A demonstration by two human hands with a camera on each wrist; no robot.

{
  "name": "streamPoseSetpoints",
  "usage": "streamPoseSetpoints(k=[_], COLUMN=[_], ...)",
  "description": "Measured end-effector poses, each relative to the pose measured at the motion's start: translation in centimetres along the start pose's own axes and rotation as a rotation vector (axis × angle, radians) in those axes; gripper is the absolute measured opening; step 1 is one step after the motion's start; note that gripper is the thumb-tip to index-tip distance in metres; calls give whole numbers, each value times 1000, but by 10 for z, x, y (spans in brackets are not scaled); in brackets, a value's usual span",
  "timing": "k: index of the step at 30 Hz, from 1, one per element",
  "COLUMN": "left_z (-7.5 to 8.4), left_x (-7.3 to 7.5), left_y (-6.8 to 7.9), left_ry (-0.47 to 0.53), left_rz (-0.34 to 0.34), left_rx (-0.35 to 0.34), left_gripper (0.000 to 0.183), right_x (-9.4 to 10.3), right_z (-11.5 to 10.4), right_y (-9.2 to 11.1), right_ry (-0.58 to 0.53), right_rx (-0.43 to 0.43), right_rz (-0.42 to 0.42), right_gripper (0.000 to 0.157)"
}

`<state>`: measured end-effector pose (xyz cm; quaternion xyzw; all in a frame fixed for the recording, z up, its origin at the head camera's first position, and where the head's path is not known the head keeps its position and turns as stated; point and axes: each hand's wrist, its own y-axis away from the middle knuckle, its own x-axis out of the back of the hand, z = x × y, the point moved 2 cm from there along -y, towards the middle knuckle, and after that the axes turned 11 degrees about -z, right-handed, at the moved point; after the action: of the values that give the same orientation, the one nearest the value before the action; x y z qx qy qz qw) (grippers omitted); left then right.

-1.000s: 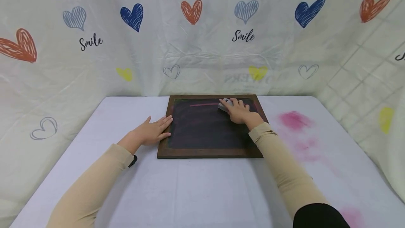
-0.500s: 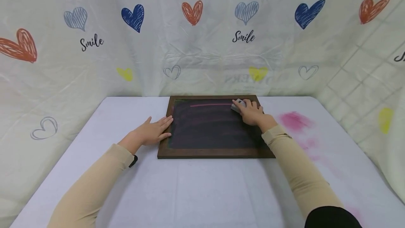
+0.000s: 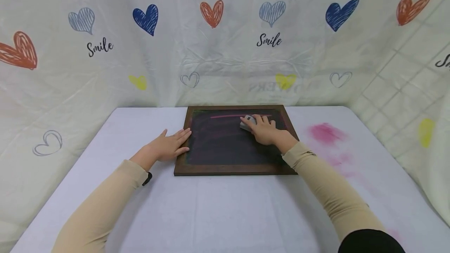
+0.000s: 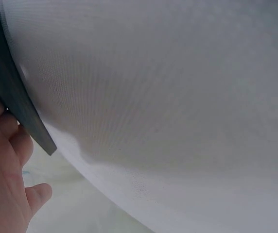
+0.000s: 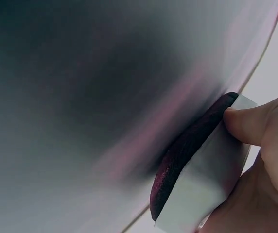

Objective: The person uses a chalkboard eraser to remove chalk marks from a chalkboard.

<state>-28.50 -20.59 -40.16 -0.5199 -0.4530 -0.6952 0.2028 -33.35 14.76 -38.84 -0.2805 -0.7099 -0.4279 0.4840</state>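
A framed chalkboard [image 3: 225, 147] lies on the white-covered table, with one pink chalk line [image 3: 225, 116] near its far edge and faint pink smears. My right hand [image 3: 264, 130] grips a chalkboard eraser [image 3: 247, 123] on the board, just below that line. In the right wrist view, the thumb and fingers clasp the pale body of the eraser [image 5: 202, 174], and its dark felt pad faces the board. My left hand [image 3: 168, 145] rests with straight, spread fingers on the left frame; the left wrist view shows its fingers touching the frame's edge [image 4: 17, 87].
Pink chalk stains [image 3: 327, 134] mark the tablecloth right of the board. Behind the table hangs a white curtain [image 3: 225, 57] printed with hearts and the word Smile. A black band [image 3: 147, 179] sits at the left wrist.
My right hand with the eraser first slid right along the far side of the board, then came back left and slightly nearer. The left hand stays in place.
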Motion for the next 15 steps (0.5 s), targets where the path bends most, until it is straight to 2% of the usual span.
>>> streamPoseSetpoints(k=[9,12,15], left_z=[0,0,-1], left_x=[0,-1,-1], left_y=[0,0,-1], left_ry=[-6,-5,-4], left_rz=[-4,-4,-2], left_rx=[2,6,7], left_gripper=[71,71,71], right_x=[-5,-7,-8], right_z=[-69,-81,-83], right_y=[-3,-4,-5], right_ry=[124,153,167], right_rx=[122,152,160], right_rz=[-58,-63,-58], right_gripper=[61,62,62])
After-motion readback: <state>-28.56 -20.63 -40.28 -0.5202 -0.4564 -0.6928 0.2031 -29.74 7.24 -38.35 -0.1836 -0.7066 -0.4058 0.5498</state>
